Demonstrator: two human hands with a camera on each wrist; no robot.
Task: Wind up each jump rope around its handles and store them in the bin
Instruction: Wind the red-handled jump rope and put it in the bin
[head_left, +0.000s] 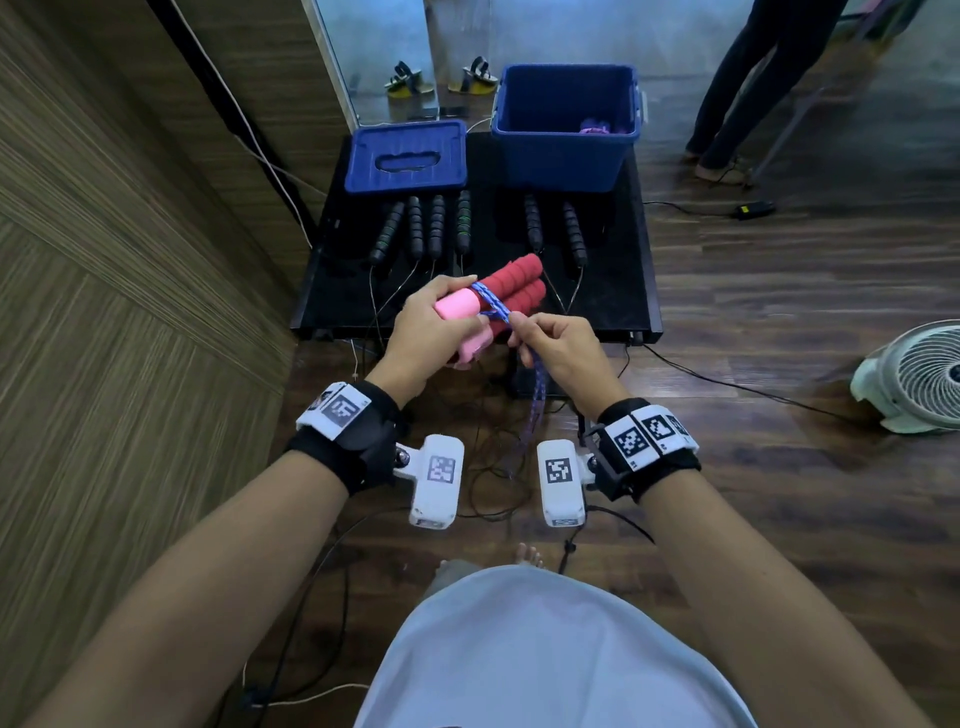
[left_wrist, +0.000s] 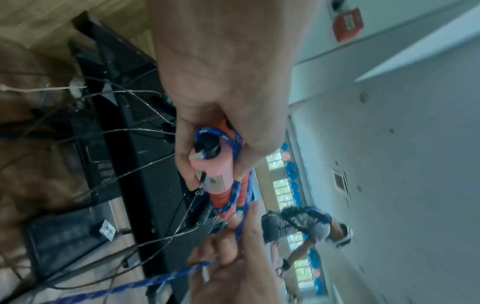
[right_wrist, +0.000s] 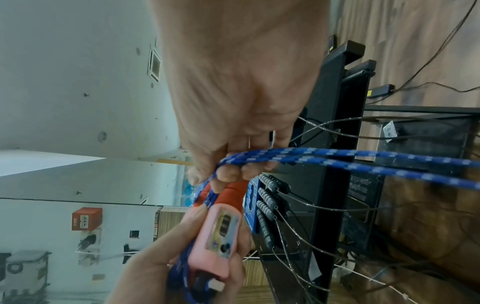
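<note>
Your left hand (head_left: 431, 322) holds two red handles (head_left: 511, 291) side by side, with its fingers curled round their smooth pink ends (head_left: 457, 306). The red part looks soft and bumpy, like foam. A blue woven rope (right_wrist: 363, 158) with pale flecks goes round the handles in a few loops. Your right hand (head_left: 558, 345) pinches that rope between thumb and fingers, just beside the handles, and the rest hangs down between your arms.

All this is in the air over the near edge of a black table (head_left: 618, 291). Six black ribbed handles (head_left: 436, 228) with thin wire ropes lie on it. Behind them sit a blue plastic bin (head_left: 563, 145) and its flat blue lid (head_left: 408, 156). Something purple (head_left: 597, 126) lies inside the bin.

On the wall, a red box (right_wrist: 85, 219) says "FIRE".
</note>
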